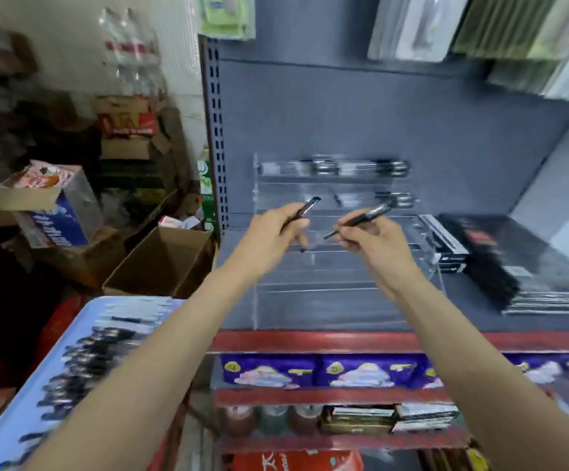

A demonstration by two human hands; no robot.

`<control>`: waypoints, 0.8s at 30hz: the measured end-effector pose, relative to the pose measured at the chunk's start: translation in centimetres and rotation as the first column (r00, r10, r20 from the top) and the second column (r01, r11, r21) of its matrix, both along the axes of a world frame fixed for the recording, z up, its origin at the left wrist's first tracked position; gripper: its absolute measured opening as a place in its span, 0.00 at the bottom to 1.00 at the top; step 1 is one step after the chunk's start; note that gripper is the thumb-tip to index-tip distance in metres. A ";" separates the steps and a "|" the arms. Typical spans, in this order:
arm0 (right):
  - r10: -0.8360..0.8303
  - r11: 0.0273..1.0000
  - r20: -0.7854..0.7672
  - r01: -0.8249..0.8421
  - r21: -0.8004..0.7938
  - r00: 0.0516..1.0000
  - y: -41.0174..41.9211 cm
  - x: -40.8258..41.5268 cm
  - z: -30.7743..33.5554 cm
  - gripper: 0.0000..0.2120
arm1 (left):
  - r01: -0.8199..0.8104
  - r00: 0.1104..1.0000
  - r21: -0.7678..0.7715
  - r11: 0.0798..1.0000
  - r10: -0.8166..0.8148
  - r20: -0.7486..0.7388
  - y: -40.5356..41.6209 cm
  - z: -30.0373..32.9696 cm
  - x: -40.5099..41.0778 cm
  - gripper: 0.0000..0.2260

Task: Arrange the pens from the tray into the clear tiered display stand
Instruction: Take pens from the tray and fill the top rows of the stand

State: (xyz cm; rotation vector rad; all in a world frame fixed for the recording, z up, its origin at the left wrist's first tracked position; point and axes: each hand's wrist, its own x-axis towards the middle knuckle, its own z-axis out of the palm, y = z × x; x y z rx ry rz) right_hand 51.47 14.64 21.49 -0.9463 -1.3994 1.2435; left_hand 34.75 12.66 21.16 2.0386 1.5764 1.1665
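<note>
Left hand (269, 232) pinching one pen (301, 210), right hand (375, 244) another (358, 220), over the stand (310, 283) (blurred); risk of knocking racked pens (334, 166) loose.

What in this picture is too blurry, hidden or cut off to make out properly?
All in the head view:
- Pens on the tray: motion blur smears them, so they cannot be counted, and the left forearm covers part.
- Pens on the top tiers of the clear stand: blurred, no brand legible.
- Left hand: its pen is partly hidden by fingers.
- Right hand: its pen likewise.
- Black boxes: cut off by the right edge.
</note>
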 end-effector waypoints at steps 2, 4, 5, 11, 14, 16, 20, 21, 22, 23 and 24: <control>0.005 0.999 -0.073 -0.008 -0.046 0.997 2.0 3.6 0.9 0.11 | -0.018 0.998 0.007 1.000 0.018 -0.063 2.2 0.6 3.5 0.15; -0.019 0.993 -0.150 0.001 -0.120 0.988 3.8 6.9 1.6 0.12 | -0.027 0.992 -0.046 0.999 0.021 -0.125 4.2 1.1 6.4 0.20; -0.032 0.992 -0.156 0.012 -0.124 0.987 4.7 8.3 1.8 0.13 | -0.028 0.988 -0.062 0.998 0.018 -0.153 5.1 1.3 7.6 0.23; -0.121 0.991 -0.164 0.129 0.038 0.979 8.8 14.3 2.4 0.07 | -0.064 0.996 0.043 0.997 0.067 -0.059 8.7 2.1 11.5 0.14; -0.159 0.982 -0.225 0.177 0.061 0.961 10.2 15.5 2.5 0.06 | -0.175 0.984 0.070 0.982 0.177 -0.017 10.1 2.2 12.1 0.05; -0.168 0.983 -0.277 0.183 0.029 0.946 10.9 15.8 2.7 0.06 | -0.239 0.968 0.099 0.966 0.245 -0.060 10.7 2.3 12.3 0.04; -0.196 0.979 -0.371 0.200 -0.028 0.908 12.3 15.8 2.8 0.08 | -0.300 0.920 0.140 0.944 0.325 -0.219 12.3 2.2 12.3 0.06; -0.195 0.980 -0.376 0.198 -0.031 0.906 12.7 15.8 2.8 0.08 | -0.308 0.912 0.124 0.943 0.330 -0.243 12.8 2.2 12.3 0.06; -0.191 0.981 -0.376 0.192 -0.035 0.907 13.0 15.8 2.8 0.08 | -0.312 0.909 0.101 0.945 0.328 -0.257 13.3 2.1 12.3 0.07; -0.187 0.982 -0.375 0.187 -0.037 0.908 13.2 15.8 2.8 0.07 | -0.310 0.910 0.076 0.948 0.319 -0.266 13.7 2.2 12.5 0.07; -0.185 0.982 -0.374 0.184 -0.038 0.909 13.5 15.8 2.7 0.07 | -0.304 0.912 0.049 0.951 0.306 -0.272 14.2 2.2 12.6 0.07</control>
